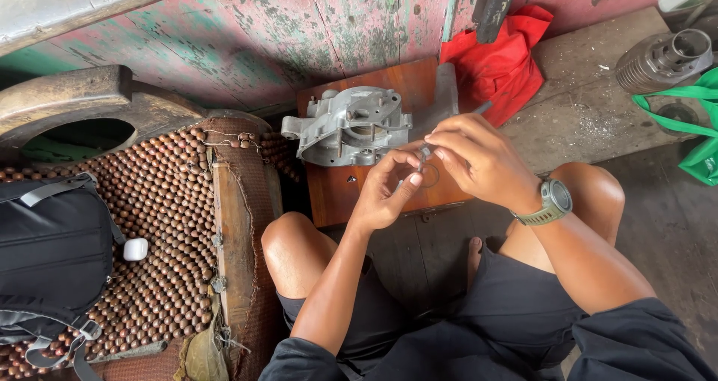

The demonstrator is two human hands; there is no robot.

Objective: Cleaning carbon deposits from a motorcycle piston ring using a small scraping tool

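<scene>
grey metal part, small, pinched between both hands above the wooden board.

left hand closes thumb and forefinger on the part from below; right hand, with a green wristwatch, grips it from above with curled fingers. just behind, a cast aluminium engine casing lies on the reddish wooden board, partly covered by the hands. a red cloth sits beyond, a finned cylinder far right, a beaded seat mat and black backpack to the left.
</scene>
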